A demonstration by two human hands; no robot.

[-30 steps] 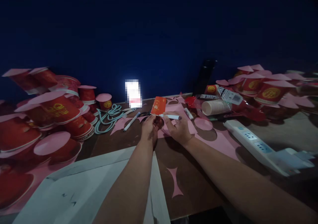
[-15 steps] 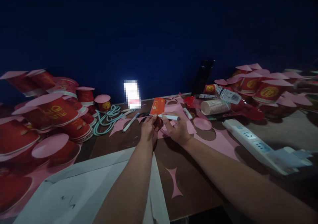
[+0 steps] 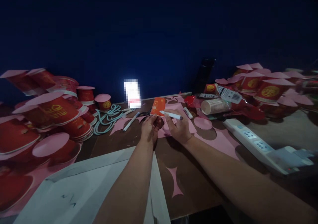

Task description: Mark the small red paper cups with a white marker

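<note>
My left hand [image 3: 149, 128] is closed on the near edge of a bright orange-red paper cup [image 3: 158, 105] with a pale pattern. My right hand [image 3: 179, 128] grips a white marker pen [image 3: 172, 115] with a dark rear end. The pen points left, its tip at the cup's lower right edge; whether they touch I cannot tell. Under both hands lies a pink paper sheet [image 3: 225, 141] with round holes cut in it. A second white marker [image 3: 131, 121] rests left of my hands. Scissors, partly hidden, appear to lie behind my left hand.
Red cups topped with pink discs crowd the left [image 3: 56, 109] and right [image 3: 269, 91]. A lit phone [image 3: 132, 94] stands behind a coiled cable [image 3: 108, 119]. Stacked paper cups [image 3: 215, 107], a plastic bottle [image 3: 230, 95] and a power strip [image 3: 250, 139] sit right. A white board [image 3: 81, 184] lies in front.
The pen in my right hand has shifted slightly right and its tip has lifted a little from my left fingers. My left hand keeps hold of the cup.
</note>
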